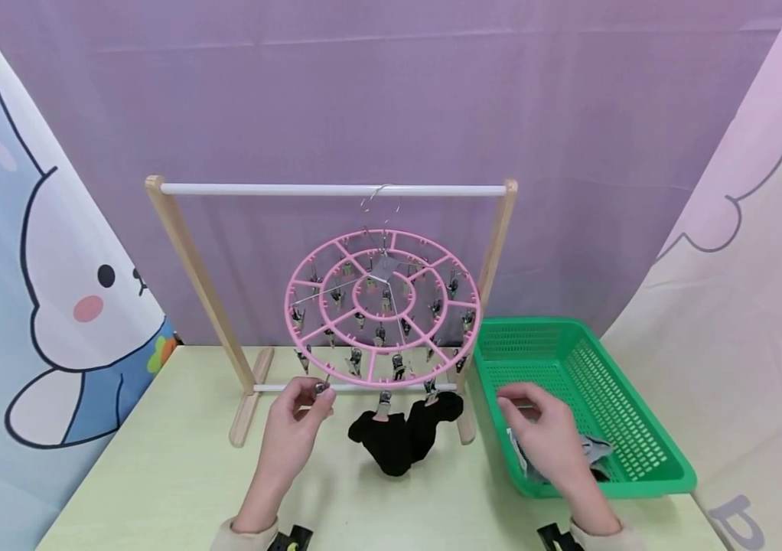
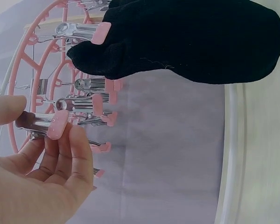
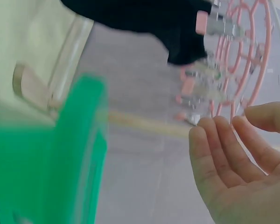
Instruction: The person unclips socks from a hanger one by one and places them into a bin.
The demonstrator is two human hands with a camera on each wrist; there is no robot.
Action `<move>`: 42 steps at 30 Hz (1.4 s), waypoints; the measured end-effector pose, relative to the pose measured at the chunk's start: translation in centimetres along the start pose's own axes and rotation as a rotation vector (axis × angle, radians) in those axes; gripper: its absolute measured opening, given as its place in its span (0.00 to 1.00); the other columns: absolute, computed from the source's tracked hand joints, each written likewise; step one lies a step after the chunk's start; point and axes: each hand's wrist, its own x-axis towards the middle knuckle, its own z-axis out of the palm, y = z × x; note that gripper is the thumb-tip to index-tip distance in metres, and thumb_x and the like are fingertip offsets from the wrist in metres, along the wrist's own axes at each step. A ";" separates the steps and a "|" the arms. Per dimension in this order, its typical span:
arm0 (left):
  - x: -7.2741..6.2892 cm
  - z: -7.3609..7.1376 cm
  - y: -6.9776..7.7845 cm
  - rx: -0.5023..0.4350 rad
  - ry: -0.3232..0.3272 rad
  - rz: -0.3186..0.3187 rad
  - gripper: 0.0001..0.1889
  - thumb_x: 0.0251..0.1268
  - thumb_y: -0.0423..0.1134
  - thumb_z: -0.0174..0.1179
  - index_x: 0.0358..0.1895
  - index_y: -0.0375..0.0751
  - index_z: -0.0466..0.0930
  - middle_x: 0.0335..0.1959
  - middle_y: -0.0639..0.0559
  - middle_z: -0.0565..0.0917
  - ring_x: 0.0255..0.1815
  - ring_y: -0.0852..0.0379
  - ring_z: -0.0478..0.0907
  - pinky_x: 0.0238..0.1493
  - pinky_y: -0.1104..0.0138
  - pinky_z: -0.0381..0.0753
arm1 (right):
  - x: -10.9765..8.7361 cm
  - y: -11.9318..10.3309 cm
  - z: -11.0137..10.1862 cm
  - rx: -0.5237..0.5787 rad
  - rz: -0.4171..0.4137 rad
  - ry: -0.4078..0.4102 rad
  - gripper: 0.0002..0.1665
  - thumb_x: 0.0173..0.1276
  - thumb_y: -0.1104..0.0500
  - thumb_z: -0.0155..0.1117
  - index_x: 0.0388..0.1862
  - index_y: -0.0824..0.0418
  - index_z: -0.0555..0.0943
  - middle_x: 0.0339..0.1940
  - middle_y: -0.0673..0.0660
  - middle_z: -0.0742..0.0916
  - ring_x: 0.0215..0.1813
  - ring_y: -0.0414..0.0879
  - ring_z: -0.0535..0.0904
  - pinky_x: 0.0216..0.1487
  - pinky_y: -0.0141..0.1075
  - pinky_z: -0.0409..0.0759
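Observation:
My left hand (image 1: 292,428) pinches a metal clip with pink tips (image 2: 59,125) between thumb and fingers, at the near left rim of a round pink hanger (image 1: 377,383). To the right of that hand, two black socks (image 1: 389,445) hang from neighbouring clips on the near rim. Over the left part of a green basket (image 1: 646,428) is my right hand (image 1: 545,436), its fingers loosely bent and holding nothing. Grey and dark cloth pieces (image 1: 596,450) lie in the basket, partly hidden by that hand.
The hanger's wire hook hangs from the white bar (image 1: 260,189) of a wooden stand (image 1: 201,283). Several more clips (image 1: 355,360) dangle from the rings. The stand and basket rest on a pale table (image 1: 157,459), with a purple cloth (image 1: 226,99) behind.

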 end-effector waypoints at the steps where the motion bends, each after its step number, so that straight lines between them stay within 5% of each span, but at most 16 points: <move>1: 0.0 0.0 0.0 -0.001 -0.001 -0.001 0.10 0.74 0.38 0.62 0.50 0.36 0.80 0.39 0.45 0.80 0.39 0.56 0.80 0.41 0.69 0.82 | 0.0 -0.2 0.4 0.026 0.001 -0.010 0.08 0.72 0.64 0.66 0.48 0.60 0.86 0.44 0.54 0.89 0.45 0.45 0.84 0.45 0.33 0.84; 16: 0.0 0.0 -0.1 -0.009 -0.004 0.011 0.10 0.74 0.37 0.63 0.50 0.35 0.79 0.38 0.45 0.80 0.36 0.57 0.80 0.40 0.68 0.84 | -0.7 -1.5 5.5 0.243 -0.020 -0.163 0.09 0.66 0.69 0.70 0.46 0.63 0.86 0.42 0.57 0.88 0.43 0.44 0.85 0.47 0.36 0.85; 23: 0.0 0.1 0.0 -0.011 -0.005 0.000 0.11 0.74 0.38 0.62 0.51 0.34 0.79 0.39 0.45 0.81 0.37 0.57 0.80 0.41 0.68 0.83 | -0.9 -1.6 7.8 0.257 -0.115 -0.239 0.09 0.67 0.66 0.71 0.45 0.64 0.85 0.44 0.57 0.88 0.44 0.48 0.86 0.47 0.38 0.86; 29: 0.0 0.3 0.1 -0.014 -0.004 -0.002 0.11 0.74 0.37 0.62 0.51 0.33 0.79 0.39 0.45 0.81 0.38 0.57 0.81 0.41 0.69 0.82 | -1.0 -1.8 9.4 0.314 -0.111 -0.289 0.13 0.68 0.66 0.70 0.51 0.67 0.84 0.45 0.59 0.88 0.46 0.53 0.85 0.47 0.37 0.86; 37: -0.1 0.3 0.2 -0.014 -0.011 -0.002 0.11 0.73 0.38 0.63 0.51 0.35 0.80 0.38 0.45 0.81 0.38 0.56 0.81 0.42 0.68 0.82 | -1.1 -1.7 11.1 0.263 -0.052 -0.304 0.19 0.67 0.63 0.72 0.55 0.69 0.82 0.45 0.59 0.87 0.48 0.55 0.84 0.50 0.41 0.86; 42: -0.1 0.2 0.2 -0.008 -0.013 0.000 0.11 0.74 0.39 0.63 0.51 0.36 0.80 0.38 0.46 0.82 0.38 0.56 0.81 0.42 0.67 0.83 | -1.2 -1.8 11.9 0.225 -0.059 -0.309 0.13 0.67 0.61 0.72 0.47 0.67 0.84 0.39 0.55 0.87 0.43 0.50 0.86 0.49 0.40 0.86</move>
